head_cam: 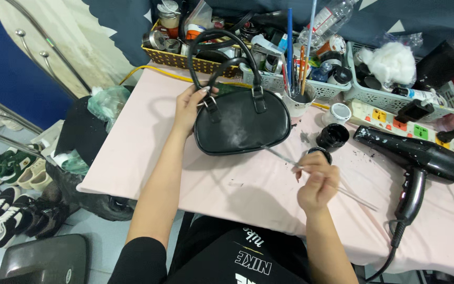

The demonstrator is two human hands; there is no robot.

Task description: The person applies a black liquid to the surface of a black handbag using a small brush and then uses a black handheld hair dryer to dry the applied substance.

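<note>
At about nine o'clock of the black handbag [241,125], the left hand [189,108] grips its side by the strap buckle, steadying it on the pink tabletop [148,158]. At five o'clock from the bag, the right hand [316,181] pinches a thin brush [285,156]. At three o'clock lies a black hair dryer [416,152].

Single head-mounted view: the camera is looking steeply down and forward from above the person's lap, sitting close over the pink counter [148,158], taking in both forearms, with the floor [101,231] showing at left and cluttered baskets [285,81] lining the far edge.
</note>
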